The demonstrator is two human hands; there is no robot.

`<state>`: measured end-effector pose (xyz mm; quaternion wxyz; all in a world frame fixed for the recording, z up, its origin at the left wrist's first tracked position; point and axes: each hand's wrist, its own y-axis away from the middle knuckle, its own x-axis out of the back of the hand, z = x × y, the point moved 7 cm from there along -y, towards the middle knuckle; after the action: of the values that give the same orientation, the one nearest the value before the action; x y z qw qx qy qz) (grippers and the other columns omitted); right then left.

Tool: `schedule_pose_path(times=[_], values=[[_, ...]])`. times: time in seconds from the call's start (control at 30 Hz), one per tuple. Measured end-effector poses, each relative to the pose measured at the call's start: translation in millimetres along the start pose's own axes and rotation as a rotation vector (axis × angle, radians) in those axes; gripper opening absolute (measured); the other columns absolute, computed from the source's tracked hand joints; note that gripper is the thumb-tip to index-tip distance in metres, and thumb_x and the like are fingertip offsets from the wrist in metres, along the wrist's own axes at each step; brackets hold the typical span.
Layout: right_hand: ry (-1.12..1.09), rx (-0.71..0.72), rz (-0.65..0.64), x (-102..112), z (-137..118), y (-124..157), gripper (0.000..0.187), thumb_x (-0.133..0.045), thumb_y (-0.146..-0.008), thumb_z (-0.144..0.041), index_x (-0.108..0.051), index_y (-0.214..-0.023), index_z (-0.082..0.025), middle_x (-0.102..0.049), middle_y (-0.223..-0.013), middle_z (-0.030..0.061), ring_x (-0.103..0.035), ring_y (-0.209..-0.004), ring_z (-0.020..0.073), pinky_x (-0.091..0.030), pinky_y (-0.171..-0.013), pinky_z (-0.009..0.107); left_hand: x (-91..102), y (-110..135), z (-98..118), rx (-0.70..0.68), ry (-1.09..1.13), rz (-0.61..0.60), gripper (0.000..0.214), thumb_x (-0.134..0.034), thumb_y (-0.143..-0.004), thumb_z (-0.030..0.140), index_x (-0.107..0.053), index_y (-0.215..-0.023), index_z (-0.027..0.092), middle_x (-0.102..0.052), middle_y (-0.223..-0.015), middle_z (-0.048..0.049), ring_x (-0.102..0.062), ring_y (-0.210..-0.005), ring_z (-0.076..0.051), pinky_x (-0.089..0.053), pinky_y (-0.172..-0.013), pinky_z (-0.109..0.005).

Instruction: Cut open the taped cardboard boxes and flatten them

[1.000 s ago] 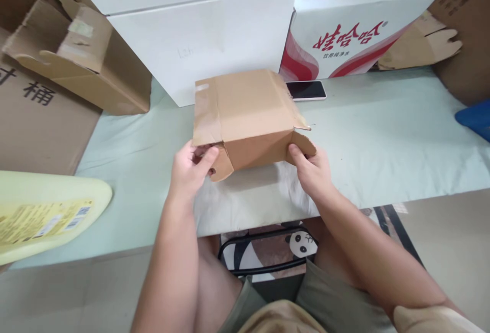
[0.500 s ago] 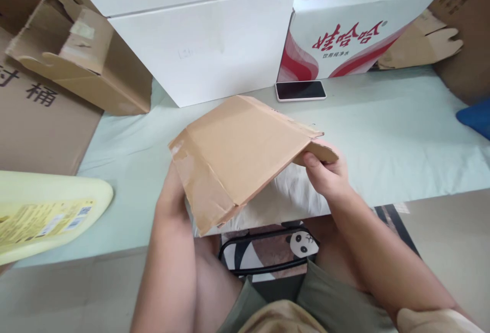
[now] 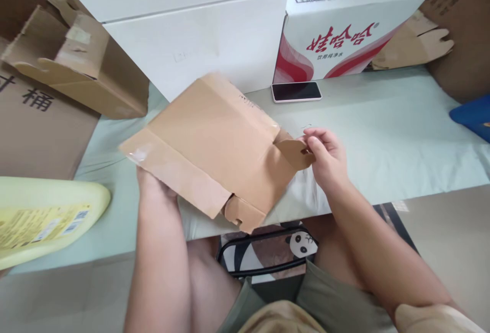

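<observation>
A flattish brown cardboard box [image 3: 206,124] with partly unfolded flaps is held tilted over the cloth-covered surface in front of me. My left hand [image 3: 155,185] supports it from beneath at its near left side; most of those fingers are hidden under the cardboard. At the right end, my right hand [image 3: 327,154] pinches a small notched tab [image 3: 294,153] between thumb and fingers. Another notched tab [image 3: 241,213] sticks out at the near corner. Clear tape shows on the left edge flap.
White boxes [image 3: 214,42] stand at the back, one with red lettering [image 3: 344,42]. A phone [image 3: 296,92] lies before them. Brown cartons [image 3: 95,68] are at left, a pale yellow-green bottle [image 3: 49,215] at near left, a blue object [image 3: 472,119] at right. Below is a panda-patterned item [image 3: 268,251].
The cardboard box has shifted left and tilted, and its right end has folded outward, showing the end panel and notched tabs. My left hand moved left with it.
</observation>
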<state>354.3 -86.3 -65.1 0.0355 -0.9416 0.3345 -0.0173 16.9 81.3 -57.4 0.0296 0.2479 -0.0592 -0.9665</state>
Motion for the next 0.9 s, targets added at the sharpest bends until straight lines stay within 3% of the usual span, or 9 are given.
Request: schedule_pose_path(times=[0.1, 0.23, 0.33, 0.43, 0.57, 0.63, 0.7, 0.77, 0.9], values=[[0.112, -0.026, 0.004, -2.2, 7.4, -6.7, 0.023, -0.072, -0.085, -0.044, -0.07, -0.1, -0.026, -0.074, -0.099, 0.0044, -0.07, -0.098, 0.0214, -0.059, -0.087, 0.039, -8.9, 3.6, 6.5, -0.016, 0.003, -0.039, 0.035, -0.083, -0.073, 0.039, -0.074, -0.1, 0.02, -0.081, -0.085, -0.0034, -0.077, -0.088, -0.026, -0.063, -0.099, -0.045], [0.119, -0.045, 0.054, -1.5, 21.3, -11.9, 0.043, -0.077, -0.08, -0.045, -0.064, -0.116, -0.026, -0.07, -0.122, 0.0074, -0.066, -0.119, 0.0236, -0.058, -0.101, 0.043, -15.5, 6.5, 15.1, -0.091, -0.016, -0.113, 0.043, -0.082, -0.077, 0.051, -0.072, -0.11, 0.024, -0.083, -0.105, -0.0038, -0.075, -0.114, -0.028, -0.058, -0.109, -0.045], [-0.088, -0.192, -0.023, -10.6, 34.9, -10.9, 0.057, -0.083, -0.076, -0.053, -0.059, -0.121, -0.028, -0.073, -0.114, 0.0043, -0.071, -0.099, 0.0202, -0.061, -0.085, 0.037, -16.3, 6.0, 19.3, -0.141, -0.049, -0.136, 0.046, -0.084, -0.076, 0.054, -0.071, -0.11, 0.026, -0.082, -0.109, -0.0035, -0.07, -0.125, -0.029, -0.057, -0.11, -0.043], [-0.272, -0.324, -0.139, -24.0, 42.2, -7.6, 0.052, -0.084, -0.078, -0.057, -0.06, -0.113, -0.027, -0.076, -0.099, 0.0015, -0.073, -0.082, 0.0181, -0.061, -0.071, 0.032, -18.8, 8.8, 23.1, -0.155, -0.043, -0.14, 0.046, -0.082, -0.078, 0.055, -0.071, -0.113, 0.027, -0.082, -0.111, -0.0037, -0.068, -0.128, -0.029, -0.057, -0.109, -0.041], [-0.31, -0.272, -0.019, -19.1, 44.4, -11.2, 0.044, -0.086, -0.077, -0.05, -0.064, -0.105, -0.024, -0.08, -0.106, 0.0034, -0.076, -0.092, 0.0193, -0.064, -0.079, 0.032, -27.1, 20.8, 25.6, -0.13, 0.024, -0.207, 0.054, -0.063, -0.09, 0.072, -0.072, -0.112, 0.023, -0.08, -0.115, -0.0096, -0.065, -0.133, -0.033, -0.056, -0.11, -0.045], [-0.28, -0.218, 0.05, -15.1, 43.3, -12.2, 0.045, -0.084, -0.079, -0.052, -0.065, -0.109, -0.025, -0.08, -0.114, 0.0042, -0.076, -0.099, 0.0195, -0.064, -0.083, 0.033, -28.6, 24.7, 20.5, -0.076, 0.0, -0.239, 0.06, -0.069, -0.083, 0.077, -0.072, -0.106, 0.022, -0.08, -0.115, -0.0112, -0.063, -0.135, -0.035, -0.057, -0.109, -0.045], [-0.256, -0.156, 0.077, -14.4, 38.2, -11.1, 0.049, -0.083, -0.08, -0.057, -0.066, -0.114, -0.026, -0.078, -0.123, 0.0043, -0.075, -0.106, 0.0197, -0.064, -0.085, 0.033, -22.3, 22.9, 12.4, -0.015, -0.077, -0.185, 0.054, -0.091, -0.067, 0.064, -0.072, -0.097, 0.023, -0.08, -0.107, -0.0093, -0.066, -0.131, -0.034, -0.059, -0.106, -0.044], [-0.257, -0.122, 0.068, -17.0, 31.6, -7.9, 0.055, -0.085, -0.077, -0.062, -0.068, -0.115, -0.027, -0.078, -0.125, 0.004, -0.075, -0.107, 0.02, -0.064, -0.083, 0.032, -12.6, 17.5, 6.6, 0.012, -0.12, -0.088, 0.049, -0.101, -0.057, 0.044, -0.07, -0.088, 0.022, -0.08, -0.097, -0.0064, -0.07, -0.121, -0.031, -0.06, -0.102, -0.04], [-0.259, -0.213, -0.17, -39.5, 25.4, 4.2, 0.057, -0.089, -0.066, -0.073, -0.073, -0.092, -0.025, -0.079, -0.09, 0.0037, -0.075, -0.079, 0.0198, -0.062, -0.064, 0.03, -6.9, 8.2, 5.7, -0.028, -0.025, -0.041, 0.039, -0.096, -0.063, 0.037, -0.068, -0.086, 0.022, -0.081, -0.104, -0.0042, -0.071, -0.113, -0.023, -0.059, -0.1, -0.033]])
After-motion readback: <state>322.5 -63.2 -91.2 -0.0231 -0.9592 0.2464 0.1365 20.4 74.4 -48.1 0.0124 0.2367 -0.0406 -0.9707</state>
